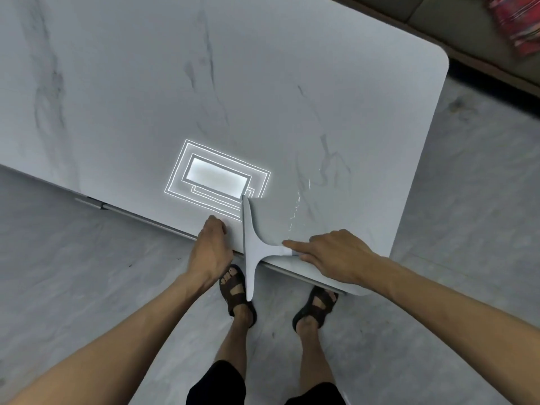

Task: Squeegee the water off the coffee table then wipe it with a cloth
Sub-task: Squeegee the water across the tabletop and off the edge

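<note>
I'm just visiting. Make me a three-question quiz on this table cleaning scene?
1. True or false: the right hand grips the squeegee handle.
2. Where is the left hand? A) in the air B) on the coffee table edge C) holding a cloth
3. Fill in: the water streak glistens on the ___ side of the blade.

Key: 1 true. 2 B. 3 right.

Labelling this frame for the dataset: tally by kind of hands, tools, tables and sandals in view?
Hands: 2, left hand and right hand
Squeegee: 1
Coffee table: 1
Sandals: 2, one and the other
Cloths on the table: 0
Total: 6
</note>
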